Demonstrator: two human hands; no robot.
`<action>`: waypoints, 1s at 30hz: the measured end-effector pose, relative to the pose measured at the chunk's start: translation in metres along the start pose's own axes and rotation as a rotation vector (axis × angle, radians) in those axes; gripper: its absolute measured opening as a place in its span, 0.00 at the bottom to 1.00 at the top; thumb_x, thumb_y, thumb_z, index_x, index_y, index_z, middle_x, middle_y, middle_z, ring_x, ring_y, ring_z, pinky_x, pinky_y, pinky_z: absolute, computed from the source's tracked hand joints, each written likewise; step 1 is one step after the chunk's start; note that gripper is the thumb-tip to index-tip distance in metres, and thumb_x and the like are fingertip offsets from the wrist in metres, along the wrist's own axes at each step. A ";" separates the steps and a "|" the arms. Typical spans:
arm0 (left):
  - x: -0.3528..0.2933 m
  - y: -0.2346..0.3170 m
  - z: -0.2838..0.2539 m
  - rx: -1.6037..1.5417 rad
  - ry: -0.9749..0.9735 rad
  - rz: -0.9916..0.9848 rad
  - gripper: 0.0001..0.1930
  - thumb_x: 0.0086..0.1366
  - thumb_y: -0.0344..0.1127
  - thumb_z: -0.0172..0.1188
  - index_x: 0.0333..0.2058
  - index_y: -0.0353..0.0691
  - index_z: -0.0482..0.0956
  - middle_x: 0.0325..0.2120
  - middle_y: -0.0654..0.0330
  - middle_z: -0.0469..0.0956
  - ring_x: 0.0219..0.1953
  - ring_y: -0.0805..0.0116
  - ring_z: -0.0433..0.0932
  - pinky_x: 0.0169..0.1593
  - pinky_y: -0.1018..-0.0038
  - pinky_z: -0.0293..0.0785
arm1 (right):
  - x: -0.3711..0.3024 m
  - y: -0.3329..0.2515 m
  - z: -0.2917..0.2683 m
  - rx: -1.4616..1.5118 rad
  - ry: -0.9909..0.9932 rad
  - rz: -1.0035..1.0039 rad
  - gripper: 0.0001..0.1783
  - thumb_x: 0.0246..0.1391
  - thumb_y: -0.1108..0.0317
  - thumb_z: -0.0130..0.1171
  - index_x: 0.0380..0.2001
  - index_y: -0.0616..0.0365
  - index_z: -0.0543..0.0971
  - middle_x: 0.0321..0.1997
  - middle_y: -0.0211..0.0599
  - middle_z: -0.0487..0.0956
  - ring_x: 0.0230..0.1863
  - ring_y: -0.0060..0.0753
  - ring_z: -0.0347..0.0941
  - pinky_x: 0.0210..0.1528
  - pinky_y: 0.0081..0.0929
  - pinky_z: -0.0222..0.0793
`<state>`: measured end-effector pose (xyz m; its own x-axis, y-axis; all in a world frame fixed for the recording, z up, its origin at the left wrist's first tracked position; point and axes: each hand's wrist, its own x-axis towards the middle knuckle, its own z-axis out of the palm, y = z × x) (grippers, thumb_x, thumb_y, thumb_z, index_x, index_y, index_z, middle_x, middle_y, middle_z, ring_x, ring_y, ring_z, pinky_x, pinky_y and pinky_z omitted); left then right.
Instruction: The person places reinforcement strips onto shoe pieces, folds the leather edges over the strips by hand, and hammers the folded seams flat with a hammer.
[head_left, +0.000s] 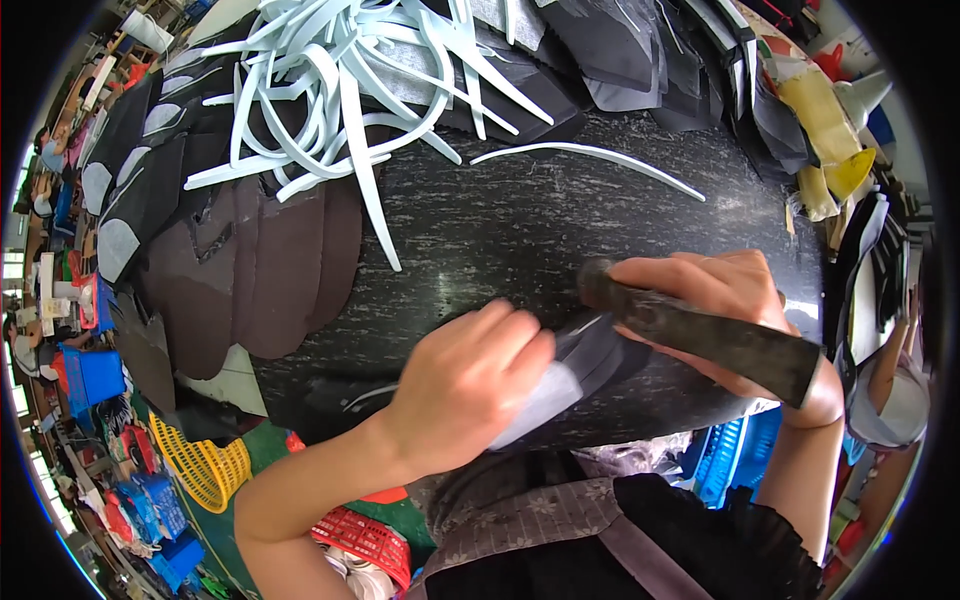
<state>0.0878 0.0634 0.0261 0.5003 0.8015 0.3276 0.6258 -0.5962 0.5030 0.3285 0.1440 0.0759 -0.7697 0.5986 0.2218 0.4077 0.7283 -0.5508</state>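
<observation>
My right hand point(735, 290) is closed round a hammer point(725, 335) with a dark, worn metal head. Its round face points left, and its flat wedge end reaches over my wrist; the handle is hidden. Beside it, my left hand point(465, 385) has its fingers curled in on a black, leather-like piece point(605, 360) with a grey-white backing, near the table's front edge. Slight motion blur softens this hand, and its fingertips are partly hidden. A single pale strip point(600, 160) lies beyond both hands on the dark table point(470, 235).
A tangled heap of pale blue-white strips point(350, 95) lies at the back. Stacks of dark cut pieces point(270, 265) are at left, with more black pieces point(620, 50) at back right. Below the table are a yellow basket point(205, 465) and a red basket point(370, 540).
</observation>
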 end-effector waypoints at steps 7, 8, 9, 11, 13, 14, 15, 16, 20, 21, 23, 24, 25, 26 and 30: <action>-0.003 -0.012 0.005 -0.135 -0.065 -0.075 0.11 0.59 0.27 0.66 0.41 0.32 0.82 0.36 0.56 0.76 0.33 0.58 0.79 0.35 0.66 0.78 | -0.032 0.018 0.002 -0.036 -0.141 0.039 0.21 0.56 0.58 0.65 0.48 0.58 0.79 0.23 0.36 0.76 0.21 0.39 0.78 0.22 0.36 0.72; -0.011 -0.009 0.005 -0.069 -0.039 -0.022 0.11 0.58 0.26 0.67 0.41 0.31 0.82 0.35 0.56 0.76 0.32 0.59 0.78 0.34 0.65 0.78 | -0.023 0.013 -0.003 -0.010 -0.140 0.022 0.22 0.56 0.59 0.64 0.50 0.58 0.78 0.24 0.36 0.75 0.22 0.39 0.78 0.22 0.36 0.72; -0.014 -0.006 0.005 0.004 -0.031 0.027 0.13 0.54 0.25 0.67 0.40 0.31 0.83 0.33 0.57 0.77 0.30 0.62 0.78 0.30 0.68 0.76 | -0.016 0.009 -0.004 0.017 -0.139 0.007 0.23 0.56 0.59 0.64 0.52 0.58 0.77 0.24 0.36 0.75 0.22 0.39 0.78 0.22 0.36 0.72; -0.010 0.000 0.002 0.092 -0.034 0.067 0.14 0.52 0.24 0.67 0.40 0.31 0.83 0.34 0.58 0.77 0.30 0.64 0.78 0.29 0.70 0.75 | -0.013 0.008 0.003 0.010 -0.196 -0.029 0.23 0.56 0.58 0.63 0.52 0.58 0.77 0.25 0.36 0.76 0.22 0.38 0.78 0.22 0.36 0.72; -0.010 0.002 0.003 0.212 -0.027 0.115 0.16 0.48 0.24 0.66 0.40 0.31 0.84 0.34 0.59 0.78 0.29 0.68 0.77 0.28 0.73 0.73 | -0.009 0.010 0.006 -0.002 -0.285 -0.109 0.20 0.55 0.61 0.62 0.49 0.58 0.76 0.25 0.34 0.75 0.23 0.38 0.79 0.21 0.35 0.72; -0.012 0.002 0.004 0.218 -0.028 0.111 0.16 0.48 0.24 0.66 0.40 0.31 0.84 0.34 0.59 0.78 0.29 0.68 0.77 0.28 0.73 0.73 | -0.004 0.009 0.006 0.001 -0.284 -0.116 0.20 0.55 0.61 0.62 0.49 0.58 0.76 0.25 0.34 0.75 0.23 0.38 0.79 0.21 0.35 0.72; -0.014 0.003 0.005 0.241 -0.017 0.113 0.16 0.49 0.24 0.67 0.40 0.32 0.84 0.35 0.59 0.78 0.30 0.67 0.77 0.28 0.73 0.73 | 0.001 0.006 0.006 0.013 -0.258 -0.110 0.19 0.54 0.63 0.61 0.48 0.58 0.76 0.25 0.34 0.75 0.23 0.38 0.79 0.21 0.35 0.72; -0.016 0.004 0.006 0.256 -0.005 0.121 0.15 0.50 0.24 0.67 0.40 0.32 0.84 0.35 0.59 0.78 0.30 0.65 0.77 0.28 0.72 0.73 | 0.003 0.001 0.004 0.019 -0.234 -0.095 0.18 0.53 0.64 0.61 0.46 0.58 0.76 0.24 0.34 0.74 0.24 0.38 0.79 0.21 0.35 0.72; -0.024 -0.010 0.001 -0.063 0.071 -0.016 0.15 0.52 0.24 0.69 0.41 0.33 0.83 0.36 0.58 0.78 0.32 0.62 0.77 0.31 0.69 0.74 | -0.004 -0.002 0.014 -0.034 -0.271 -0.067 0.17 0.55 0.61 0.62 0.46 0.55 0.78 0.23 0.32 0.75 0.21 0.38 0.78 0.19 0.35 0.71; -0.028 -0.012 -0.007 -0.124 0.036 -0.071 0.16 0.53 0.25 0.70 0.42 0.33 0.83 0.36 0.58 0.77 0.32 0.60 0.77 0.33 0.68 0.74 | -0.005 0.000 0.013 -0.040 -0.270 -0.065 0.17 0.55 0.61 0.62 0.46 0.55 0.78 0.23 0.32 0.75 0.21 0.38 0.78 0.19 0.35 0.71; -0.040 -0.009 -0.013 -0.066 -0.010 -0.101 0.19 0.51 0.26 0.72 0.44 0.34 0.82 0.37 0.57 0.77 0.33 0.58 0.77 0.37 0.64 0.74 | 0.000 0.004 0.019 -0.024 -0.220 -0.109 0.17 0.55 0.62 0.62 0.46 0.54 0.78 0.23 0.32 0.76 0.21 0.37 0.78 0.19 0.34 0.71; -0.045 -0.008 -0.012 -0.061 -0.011 -0.112 0.19 0.51 0.26 0.72 0.44 0.34 0.82 0.37 0.57 0.77 0.33 0.58 0.77 0.37 0.64 0.74 | 0.006 0.003 0.018 -0.056 -0.202 -0.114 0.18 0.54 0.61 0.62 0.48 0.54 0.78 0.24 0.32 0.77 0.22 0.38 0.78 0.20 0.34 0.71; -0.048 -0.007 -0.009 0.015 0.020 -0.051 0.18 0.53 0.27 0.70 0.44 0.33 0.82 0.37 0.58 0.76 0.33 0.60 0.77 0.37 0.66 0.74 | 0.009 0.001 0.019 0.022 -0.175 -0.112 0.19 0.54 0.61 0.63 0.48 0.54 0.78 0.25 0.33 0.77 0.22 0.39 0.79 0.20 0.35 0.71; -0.050 -0.006 -0.006 0.090 0.050 0.009 0.17 0.54 0.27 0.69 0.44 0.33 0.81 0.37 0.58 0.76 0.34 0.63 0.77 0.37 0.68 0.73 | 0.011 0.000 0.020 0.099 -0.149 -0.109 0.20 0.53 0.61 0.63 0.49 0.54 0.77 0.26 0.33 0.77 0.23 0.40 0.79 0.21 0.36 0.71; -0.054 -0.008 -0.001 0.092 0.117 0.027 0.18 0.49 0.26 0.73 0.41 0.33 0.83 0.36 0.57 0.76 0.32 0.59 0.78 0.33 0.66 0.75 | 0.019 -0.010 0.025 0.068 -0.303 -0.146 0.20 0.52 0.61 0.62 0.48 0.55 0.76 0.26 0.36 0.77 0.24 0.41 0.79 0.21 0.37 0.71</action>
<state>0.0554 0.0244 0.0049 0.4478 0.7820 0.4336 0.6678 -0.6150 0.4194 0.2970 0.1396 0.0655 -0.9327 0.3559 0.0589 0.2564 0.7690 -0.5856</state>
